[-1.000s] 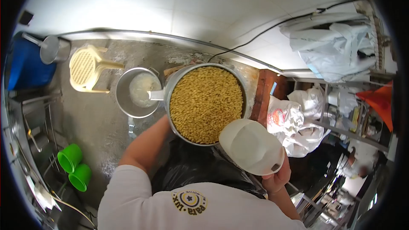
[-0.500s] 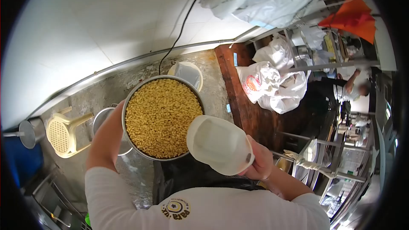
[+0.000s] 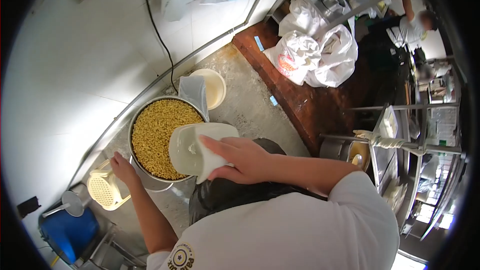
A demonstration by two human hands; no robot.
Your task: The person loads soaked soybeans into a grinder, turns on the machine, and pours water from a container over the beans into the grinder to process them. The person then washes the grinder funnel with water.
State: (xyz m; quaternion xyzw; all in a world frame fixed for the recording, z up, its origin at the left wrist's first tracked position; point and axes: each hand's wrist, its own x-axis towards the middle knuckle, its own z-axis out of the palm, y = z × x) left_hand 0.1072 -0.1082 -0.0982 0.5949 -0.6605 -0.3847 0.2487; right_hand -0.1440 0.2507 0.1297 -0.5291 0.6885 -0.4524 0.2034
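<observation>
A round metal pot (image 3: 162, 132) is heaped with yellow, kernel-like pieces. My right hand (image 3: 240, 157) grips a translucent white plastic container (image 3: 185, 147) from behind, its mouth tilted over the pot's near right side. The container's inside looks pale, with no pieces clearly visible in it. To the left, my left hand (image 3: 124, 169) is off the pot, with fingers stretched out and nothing in them. Behind that hand stands a cream plastic stool (image 3: 102, 190).
A white bucket (image 3: 215, 89) with a grey plastic bag (image 3: 192, 92) stands beyond the pot. White sacks (image 3: 330, 60) rest on the brown floor. A blue bin (image 3: 70, 232) is at lower left. Metal racks (image 3: 395, 145) line the right, and another person (image 3: 412, 27) stands far off.
My left hand has let go of the pot's side and moved left. My right hand has brought the container over the pot's edge and turned it. The view has shifted.
</observation>
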